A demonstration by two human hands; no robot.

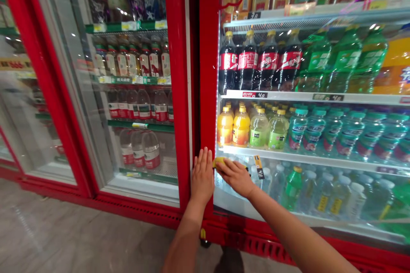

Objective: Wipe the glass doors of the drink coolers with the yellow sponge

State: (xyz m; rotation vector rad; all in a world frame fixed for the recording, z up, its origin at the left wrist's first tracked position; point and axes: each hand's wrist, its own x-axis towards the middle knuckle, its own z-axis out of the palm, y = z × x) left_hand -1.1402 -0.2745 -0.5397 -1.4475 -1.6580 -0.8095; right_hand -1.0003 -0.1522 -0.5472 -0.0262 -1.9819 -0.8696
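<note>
My left hand [203,175] lies flat against the red door frame [208,72] of a drinks fridge, its fingers stretched upward. Just to its right, my right hand [236,175] presses a small yellow cloth [219,161] to the left edge of the lit fridge's glass door. Most of the cloth is hidden under the fingers. Beside the right hand, a tilted price tag [259,167] shows at the shelf edge.
Behind the glass stand cola bottles [248,62], orange juice bottles [241,126] and water bottles [325,190] on shelves. To the left is another red-framed fridge with red-labelled bottles [151,151]. Below runs a red vented base [253,243] above the grey floor [80,239].
</note>
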